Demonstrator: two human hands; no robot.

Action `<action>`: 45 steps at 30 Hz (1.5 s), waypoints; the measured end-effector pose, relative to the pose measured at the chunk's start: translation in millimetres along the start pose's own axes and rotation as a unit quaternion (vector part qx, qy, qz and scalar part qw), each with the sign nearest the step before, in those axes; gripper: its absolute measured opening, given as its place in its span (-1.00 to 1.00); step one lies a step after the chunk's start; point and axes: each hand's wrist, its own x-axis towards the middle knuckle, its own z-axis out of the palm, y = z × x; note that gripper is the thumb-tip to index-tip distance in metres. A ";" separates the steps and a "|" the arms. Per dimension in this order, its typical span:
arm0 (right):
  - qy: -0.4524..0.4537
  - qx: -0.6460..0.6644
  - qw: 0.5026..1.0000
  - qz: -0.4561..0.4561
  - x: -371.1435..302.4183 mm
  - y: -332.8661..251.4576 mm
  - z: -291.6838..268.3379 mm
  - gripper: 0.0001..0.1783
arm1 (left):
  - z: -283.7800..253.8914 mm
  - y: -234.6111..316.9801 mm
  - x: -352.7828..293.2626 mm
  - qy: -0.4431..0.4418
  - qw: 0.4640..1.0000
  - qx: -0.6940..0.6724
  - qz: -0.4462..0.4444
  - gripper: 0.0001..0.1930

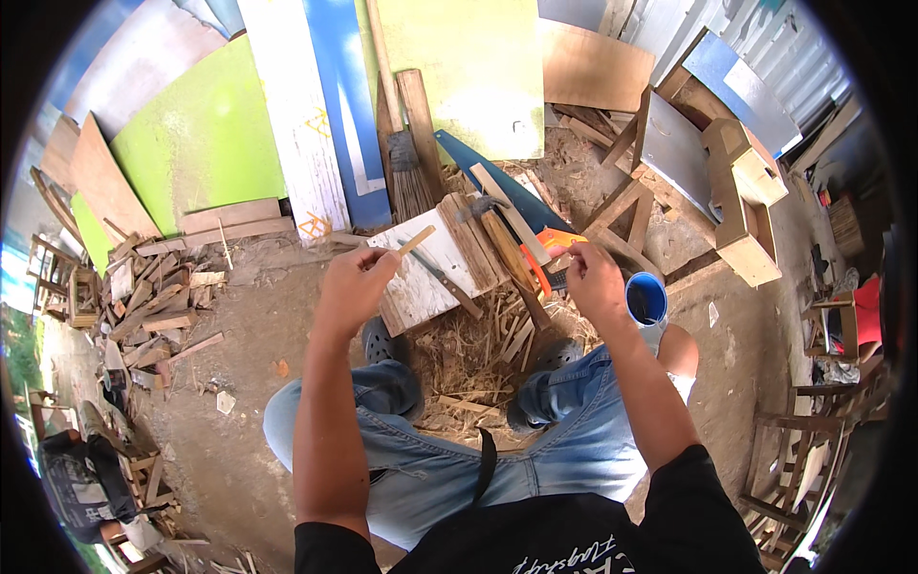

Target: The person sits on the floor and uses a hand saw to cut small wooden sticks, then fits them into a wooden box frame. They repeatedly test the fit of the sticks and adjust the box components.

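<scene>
Over the far edge of the white-painted board (397, 304), your left hand (359, 287) is holding the wood strip (417, 239), thumb and fingers closed together on its near end while the other end is pointing up and away to the right. Your right hand (595, 282) is hovering beside the orange-handled saw (557, 239), its fingers curled; you cannot be sure from this view whether they are pinching anything or touching the handle.

Below the strip, the knife (449, 285) is lying loose on the board, its blade end pointing toward your left fingers. If you are lowering that hand without looking, you are probably risking a nick, and a knock against the board could be sending the knife sliding toward your clogs (380, 342). The saw and the hammer (502, 239) are lying close together among wood pieces, so pulling one out quickly could be dragging the other along. Your right forearm is passing just beside the blue cup (646, 298); a careless elbow could be tipping it. Such a thin strip could also be snapping if you are squeezing or bending it hard.
</scene>
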 end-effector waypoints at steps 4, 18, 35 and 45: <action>0.013 -0.108 0.994 0.009 16.3 25.6 1.6 -0.75 | 2.1 9.9 3.8 -0.045 0.990 -0.129 -0.036 -0.69; -0.179 0.144 0.938 0.259 39.7 91.1 11.2 -0.65 | -5.4 22.2 12.9 -0.001 0.987 -0.156 -0.019 -0.69; -0.090 -0.137 0.962 0.218 29.7 47.9 12.2 -0.72 | -5.3 21.7 10.1 0.004 0.988 -0.149 -0.026 -0.69; -0.010 -0.206 0.976 0.076 32.3 42.4 11.0 -0.71 | -5.5 30.2 9.8 -0.001 0.989 -0.142 -0.036 -0.68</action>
